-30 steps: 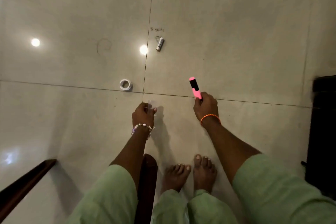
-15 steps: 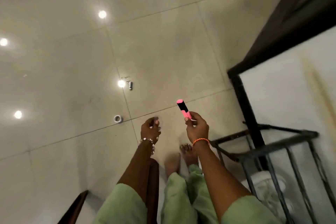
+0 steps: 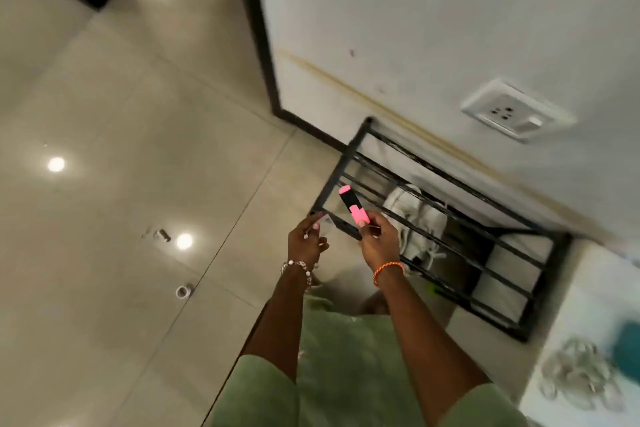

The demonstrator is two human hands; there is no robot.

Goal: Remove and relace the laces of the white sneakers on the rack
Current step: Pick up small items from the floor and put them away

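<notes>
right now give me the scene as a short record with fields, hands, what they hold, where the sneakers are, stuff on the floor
left hand: left hand pinches a small clear piece, too blurred to identify
right hand: right hand grips a pink and black highlighter, tip up
sneakers: white sneakers on the black metal rack, under its top bars, laces still in
rack: against the wall, below a wall socket
floor: tape roll, small cylinder

The right hand grips a pink highlighter over the black rack. White sneakers sit inside the rack. The left hand pinches something small and clear beside it.
</notes>
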